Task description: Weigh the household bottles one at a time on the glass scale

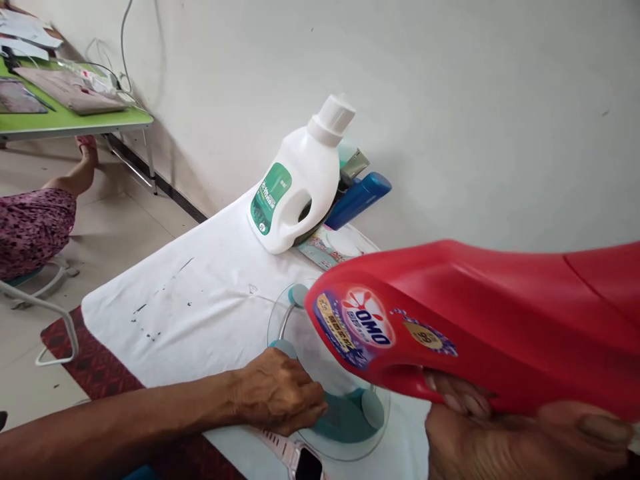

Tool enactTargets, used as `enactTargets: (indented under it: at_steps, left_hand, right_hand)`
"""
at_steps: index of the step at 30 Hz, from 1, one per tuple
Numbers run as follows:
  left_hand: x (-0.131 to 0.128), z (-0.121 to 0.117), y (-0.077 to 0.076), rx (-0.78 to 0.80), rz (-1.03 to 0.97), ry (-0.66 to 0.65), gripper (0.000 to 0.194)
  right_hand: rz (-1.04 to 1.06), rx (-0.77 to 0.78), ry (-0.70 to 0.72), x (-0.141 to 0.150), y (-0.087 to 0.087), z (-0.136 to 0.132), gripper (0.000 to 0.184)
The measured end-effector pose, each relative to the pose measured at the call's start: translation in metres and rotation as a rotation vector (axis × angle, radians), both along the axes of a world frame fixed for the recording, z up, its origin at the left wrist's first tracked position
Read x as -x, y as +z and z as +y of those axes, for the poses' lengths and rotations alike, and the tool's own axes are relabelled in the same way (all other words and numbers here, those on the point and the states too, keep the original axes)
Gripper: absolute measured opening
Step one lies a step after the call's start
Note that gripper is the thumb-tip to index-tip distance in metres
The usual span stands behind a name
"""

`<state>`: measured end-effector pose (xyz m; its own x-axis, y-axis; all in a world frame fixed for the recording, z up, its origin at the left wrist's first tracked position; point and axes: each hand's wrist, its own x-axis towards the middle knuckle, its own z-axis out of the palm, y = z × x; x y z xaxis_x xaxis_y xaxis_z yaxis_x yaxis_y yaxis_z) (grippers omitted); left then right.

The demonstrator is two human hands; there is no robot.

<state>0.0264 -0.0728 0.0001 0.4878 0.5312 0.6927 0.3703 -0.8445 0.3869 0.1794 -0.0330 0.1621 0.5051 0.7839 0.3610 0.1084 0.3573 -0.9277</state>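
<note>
Red OMO bottle (470, 320): in the right hand (500, 433), fingers through the handle, held sideways in front of the scale's right part, base toward the left, far end cut off by the frame edge. Left hand (285, 393): narrow, fingers curled, over the front part of a round clear glass scale (320, 353) with teal pads; can't tell if it grips anything. Pink-strapped watch (307, 463) just in front of the scale, screen dark.

Scale sits on the bench (215, 267), covered with a white cloth (165, 313) (black marks on it), red patterned cloth (100, 353) showing beneath. Behind the scale: white bottle (300, 180), green label, white cap, upright; blue bottle (357, 200) just beside it, plus a printed packet (325, 248).

Farther left: green table (30, 120) with papers (27, 30) and a pink folder-like item (75, 90). Below, a person's leg (80, 177) and patterned clothing (37, 227), white chair frame (65, 320). Plain wall (475, 120) behind.
</note>
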Motion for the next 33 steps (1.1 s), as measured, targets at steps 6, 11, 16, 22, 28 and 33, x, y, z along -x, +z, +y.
enactTargets:
  at_steps: [6, 11, 16, 22, 28, 33]
  left_hand:
    - [-0.006, -0.001, -0.009, 0.000, -0.004, 0.022, 0.032]
    - [-0.009, -0.002, -0.013, -0.020, 0.015, 0.030, 0.026]
    - [-0.013, -0.004, -0.011, -0.046, 0.016, 0.045, 0.026]
    - [-0.011, 0.000, -0.002, -0.033, -0.076, 0.026, 0.034]
    - [0.008, 0.014, 0.025, 0.098, -0.283, 0.229, 0.013]
    - [0.011, 0.019, 0.024, 0.285, -0.248, 0.467, 0.035]
  right_hand:
    - [0.089, 0.098, 0.365, 0.064, -0.020, 0.048, 0.067]
    - [0.103, 0.135, 0.538, 0.111, -0.055, 0.084, 0.070]
    - [0.128, 0.143, 0.554, 0.131, -0.082, 0.105, 0.068]
    - [0.003, 0.137, 0.589, 0.123, -0.090, 0.099, 0.056]
    - [-0.425, -0.045, 0.381, 0.084, -0.067, 0.094, 0.039]
    - [-0.309, -0.018, 0.323, 0.073, -0.058, 0.134, 0.042]
